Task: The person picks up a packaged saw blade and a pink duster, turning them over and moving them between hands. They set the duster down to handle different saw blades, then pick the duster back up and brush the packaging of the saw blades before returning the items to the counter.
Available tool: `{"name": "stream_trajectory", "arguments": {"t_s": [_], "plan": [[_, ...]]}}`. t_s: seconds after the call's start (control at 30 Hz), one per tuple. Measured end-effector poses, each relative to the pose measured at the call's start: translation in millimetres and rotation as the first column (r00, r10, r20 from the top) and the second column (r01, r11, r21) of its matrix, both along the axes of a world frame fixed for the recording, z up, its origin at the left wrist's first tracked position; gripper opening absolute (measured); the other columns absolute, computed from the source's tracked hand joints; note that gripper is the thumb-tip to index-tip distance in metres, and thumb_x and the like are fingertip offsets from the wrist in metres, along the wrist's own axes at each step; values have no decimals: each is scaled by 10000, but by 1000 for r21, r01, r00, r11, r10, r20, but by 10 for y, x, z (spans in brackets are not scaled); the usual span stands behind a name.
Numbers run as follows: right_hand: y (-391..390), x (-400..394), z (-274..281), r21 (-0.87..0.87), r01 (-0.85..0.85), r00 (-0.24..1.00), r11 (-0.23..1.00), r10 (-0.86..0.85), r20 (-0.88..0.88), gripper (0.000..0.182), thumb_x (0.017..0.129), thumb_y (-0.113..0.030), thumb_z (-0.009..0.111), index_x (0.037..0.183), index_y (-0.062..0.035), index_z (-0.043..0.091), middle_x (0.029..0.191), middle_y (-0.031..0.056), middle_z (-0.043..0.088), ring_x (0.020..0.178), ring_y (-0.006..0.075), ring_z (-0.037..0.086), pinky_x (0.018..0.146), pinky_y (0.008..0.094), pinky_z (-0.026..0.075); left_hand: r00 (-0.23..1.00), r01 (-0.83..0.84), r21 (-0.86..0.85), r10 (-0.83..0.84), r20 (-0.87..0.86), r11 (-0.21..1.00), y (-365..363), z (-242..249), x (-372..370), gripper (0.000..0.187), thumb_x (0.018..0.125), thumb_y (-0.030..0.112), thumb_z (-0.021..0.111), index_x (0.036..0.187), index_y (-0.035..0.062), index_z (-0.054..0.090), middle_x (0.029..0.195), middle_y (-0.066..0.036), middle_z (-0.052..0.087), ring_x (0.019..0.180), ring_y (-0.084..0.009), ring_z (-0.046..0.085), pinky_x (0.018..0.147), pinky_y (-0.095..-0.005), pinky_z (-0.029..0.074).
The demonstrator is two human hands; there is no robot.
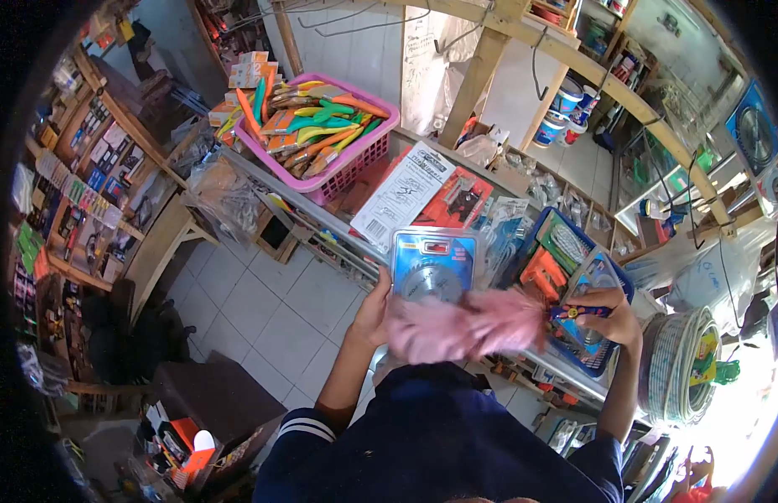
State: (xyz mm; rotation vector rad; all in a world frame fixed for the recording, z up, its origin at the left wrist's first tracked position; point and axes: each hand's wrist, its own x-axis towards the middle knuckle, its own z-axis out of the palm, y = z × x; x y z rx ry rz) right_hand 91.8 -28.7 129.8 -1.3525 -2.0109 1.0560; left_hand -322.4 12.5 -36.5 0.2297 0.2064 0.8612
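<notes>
My left hand (373, 312) is closed on the left edge of a circular saw blade (432, 280) in a blue clear-fronted package, held up before my body. My right hand (614, 315) grips the dark handle of a pink duster (464, 325). The duster's fluffy head, smeared by motion, covers the lower part of the package. Below my right hand is a blue basket (614, 362) holding orange items and clear-packed goods. A white printed card (403, 194) with a barcode lies on the counter just beyond the saw blade.
A pink basket (322, 186) full of colourful-handled tools stands on the counter's left. Orange packs (458, 198) lie beside the white card. To the right stands a coil of striped hose (678, 369). Wire hooks (536, 67) hang from the wooden beam overhead. Stocked shelves (95, 159) line the left.
</notes>
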Motion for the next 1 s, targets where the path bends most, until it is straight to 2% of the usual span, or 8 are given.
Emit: {"name": "stream_trajectory", "arguments": {"t_s": [0.1, 0.27, 0.4, 0.53, 0.63, 0.77, 0.87, 1.0], "plan": [[-40, -135, -66, 59, 203, 978, 977, -199, -63, 352, 772, -52, 745, 1113, 22, 695, 897, 117, 701, 800, 161, 630, 740, 296, 473, 993, -103, 12, 104, -59, 995, 36, 121, 38, 647, 1016, 545, 283, 1429, 59, 397, 1389, -133, 506, 1278, -262, 497, 1085, -448, 396], [-272, -136, -354, -93, 262, 961, 961, -268, -64, 352, 776, -62, 740, 1116, 17, 697, 931, 122, 723, 858, 164, 665, 780, 288, 495, 940, 90, -83, -57, 337, 992, 208, -321, -6, 656, 1000, 569, 318, 1447, 91, 376, 1427, -171, 458, 1304, -312, 465, 1085, -497, 380], [-578, -541, -654, -116, 584, 802, 803, -593, -75, 350, 757, -81, 766, 1092, 6, 712, 968, 120, 731, 863, 168, 674, 773, 285, 498, 987, -1, -150, 25, 158, 989, 227, -186, 25, 677, 985, 579, 343, 1465, 101, 348, 1445, -148, 448, 1305, -311, 464, 1102, -495, 362], [-754, -770, -700, -156, 426, 904, 891, -426, 36, 356, 754, -78, 762, 1094, 15, 709, 876, 99, 709, 803, 159, 650, 767, 272, 481, 978, -115, 125, 91, 187, 985, 321, -759, -17, 706, 978, 566, 404, 1484, 82, 311, 1474, -134, 424, 1345, -312, 424, 1113, -505, 348], [-819, -1082, -921, -49, 722, 683, 690, -722, -109, 380, 799, -78, 723, 1155, 42, 670, 970, 113, 711, 893, 156, 643, 847, 288, 481, 984, 45, -98, -28, 177, 994, 341, -697, -57, 721, 962, 562, 457, 1481, 82, 316, 1464, -123, 436, 1354, -306, 412, 1111, -500, 352], [-920, -1191, -963, -147, 599, 795, 787, -607, -13, 434, 770, -179, 813, 1132, 27, 691, 991, 105, 707, 867, 160, 642, 823, 274, 482, 959, 186, -265, -117, 257, 946, 542, -652, -146, 648, 1002, 558, 316, 1462, 102, 345, 1414, -140, 479, 1295, -314, 479, 1082, -515, 386], [-937, -1492, -997, -242, 819, 518, 520, -852, -78, 485, 798, -236, 793, 1184, 27, 665, 985, 89, 711, 866, 130, 624, 810, 271, 480, 959, 216, -273, -150, 241, 938, 614, -666, -178, 688, 994, 594, 276, 1478, 108, 331, 1444, -133, 456, 1318, -311, 461, 1094, -513, 373], [-1190, -1406, -1240, -214, 709, 669, 672, -737, -97, 446, 840, -218, 739, 1188, 46, 654, 957, 79, 697, 801, 128, 615, 762, 274, 492, 976, 211, -113, -202, 82, 971, 612, -665, -218, 728, 983, 619, 252, 1498, 107, 299, 1471, -108, 429, 1338, -289, 442, 1098, -495, 375]]}}
